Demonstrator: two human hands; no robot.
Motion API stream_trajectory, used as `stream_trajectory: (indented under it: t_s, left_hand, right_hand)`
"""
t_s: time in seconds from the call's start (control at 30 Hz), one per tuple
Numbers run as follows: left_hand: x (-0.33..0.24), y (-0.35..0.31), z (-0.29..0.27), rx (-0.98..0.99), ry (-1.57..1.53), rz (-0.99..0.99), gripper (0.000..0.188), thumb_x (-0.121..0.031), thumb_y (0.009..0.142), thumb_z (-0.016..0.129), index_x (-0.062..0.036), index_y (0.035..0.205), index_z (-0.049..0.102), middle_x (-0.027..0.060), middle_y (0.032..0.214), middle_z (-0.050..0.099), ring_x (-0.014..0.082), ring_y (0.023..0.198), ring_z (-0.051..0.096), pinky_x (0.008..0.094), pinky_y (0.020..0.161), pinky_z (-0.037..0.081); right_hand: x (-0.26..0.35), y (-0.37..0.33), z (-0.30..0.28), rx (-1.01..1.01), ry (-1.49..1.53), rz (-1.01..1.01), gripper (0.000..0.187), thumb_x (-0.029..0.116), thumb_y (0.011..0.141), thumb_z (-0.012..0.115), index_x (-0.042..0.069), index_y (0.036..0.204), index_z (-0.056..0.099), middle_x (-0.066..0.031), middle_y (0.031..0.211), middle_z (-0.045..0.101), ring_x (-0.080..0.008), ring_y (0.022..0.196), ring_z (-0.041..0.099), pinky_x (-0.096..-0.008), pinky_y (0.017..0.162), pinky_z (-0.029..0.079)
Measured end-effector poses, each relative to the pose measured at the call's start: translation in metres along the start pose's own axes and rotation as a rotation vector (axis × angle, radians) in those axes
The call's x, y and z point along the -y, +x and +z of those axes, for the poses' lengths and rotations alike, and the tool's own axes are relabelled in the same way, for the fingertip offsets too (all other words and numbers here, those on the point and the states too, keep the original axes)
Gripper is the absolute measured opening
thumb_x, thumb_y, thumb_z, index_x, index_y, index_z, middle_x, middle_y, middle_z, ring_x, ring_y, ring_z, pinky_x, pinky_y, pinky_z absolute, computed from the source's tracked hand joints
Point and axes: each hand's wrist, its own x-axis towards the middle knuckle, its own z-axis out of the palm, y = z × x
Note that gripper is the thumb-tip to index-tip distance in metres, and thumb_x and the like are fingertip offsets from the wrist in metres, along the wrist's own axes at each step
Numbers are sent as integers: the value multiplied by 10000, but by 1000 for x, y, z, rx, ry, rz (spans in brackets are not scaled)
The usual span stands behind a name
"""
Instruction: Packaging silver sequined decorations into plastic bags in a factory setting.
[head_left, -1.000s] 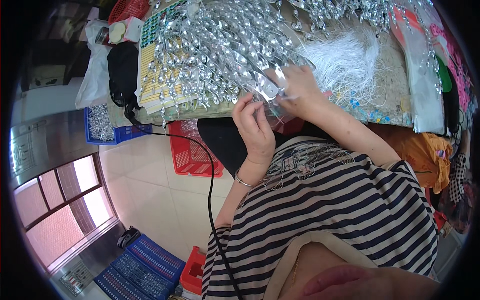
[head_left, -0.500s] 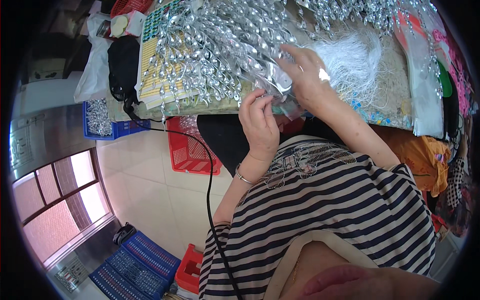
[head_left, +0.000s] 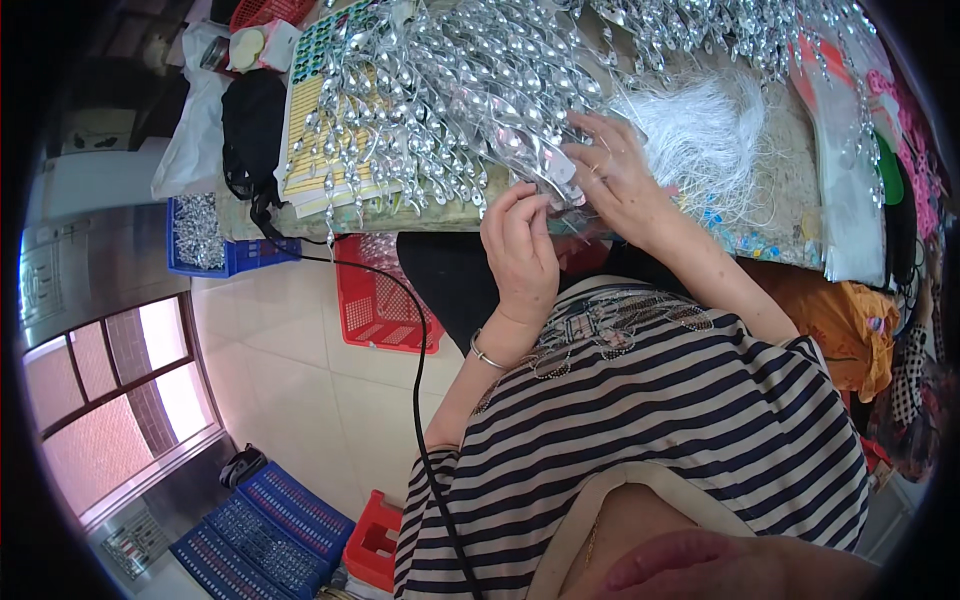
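Observation:
A clear plastic bag (head_left: 545, 160) with shiny silver twisted ornaments in it lies at the table's near edge, its open-looking end toward me. My left hand (head_left: 520, 245) has its fingers curled and pinches the bag's near end. On the bag's right side is my right hand (head_left: 620, 185), fingers bent and spaced, gripping its edge; the thumb is mostly hidden. Beyond and left of the bag, many silver twisted ornaments (head_left: 430, 100) hang in strings over the table. Just right of my right hand lies a bundle of white thread (head_left: 705, 125).
On the table's left are a yellow striped sheet (head_left: 310, 160) and a black bag (head_left: 250, 130). Clear plastic sleeves (head_left: 850, 200) hang off its right end. A blue crate (head_left: 235, 258) and a red crate (head_left: 380, 310) stand below. A black cable (head_left: 418, 400) runs past my left arm.
My right hand has turned and drawn slightly back from over the ornaments, now bending its fingers at the bag's side. The left hand stays nearly in place.

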Motion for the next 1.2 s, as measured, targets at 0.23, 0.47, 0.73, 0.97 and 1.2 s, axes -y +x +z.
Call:
stream_trajectory:
  t_s: [0.23, 0.47, 0.73, 0.97, 1.2]
  left_hand:
    - [0, -2, 0, -24, -9, -4, 167, -21, 851, 571, -54, 1014, 590, 111, 1077, 557, 285, 1012, 527, 365, 894, 397]
    - [-2, 0, -1, -42, 37, 13, 178, -24, 832, 598, -65, 1005, 605, 103, 1053, 558, 275, 980, 522, 363, 870, 393]
    - [-7, 1, -7, -87, 91, 24, 170, -46, 784, 668, -94, 947, 662, 72, 904, 547, 245, 840, 519, 352, 798, 404]
    - [-15, 3, -11, -135, -41, 11, 173, 11, 792, 667, -37, 958, 663, 79, 838, 535, 190, 732, 530, 276, 642, 437]
    - [-11, 0, -12, -135, -13, 48, 171, 15, 791, 661, -38, 953, 661, 78, 827, 525, 209, 740, 530, 287, 647, 438]
  right_hand:
    - [6, 12, -3, -81, 62, 29, 367, -41, 702, 578, 47, 1057, 546, -158, 1266, 501, -391, 1163, 445, -485, 979, 357]
    - [3, 15, 6, -18, -251, 22, 443, -38, 723, 546, 52, 1157, 551, -166, 1301, 478, -380, 1136, 462, -497, 963, 365]
    - [33, 8, -19, 124, -48, 86, 511, 75, 711, 634, 62, 1211, 535, -165, 1150, 518, -355, 1068, 474, -487, 954, 356]
    - [38, 21, -4, 11, -39, -122, 587, 77, 677, 678, 136, 1246, 546, -129, 1317, 463, -329, 1094, 458, -512, 940, 348]
    - [25, 14, 17, 211, -302, -191, 497, 107, 716, 652, 152, 1205, 577, -79, 1407, 402, -331, 1219, 404, -558, 1064, 251]
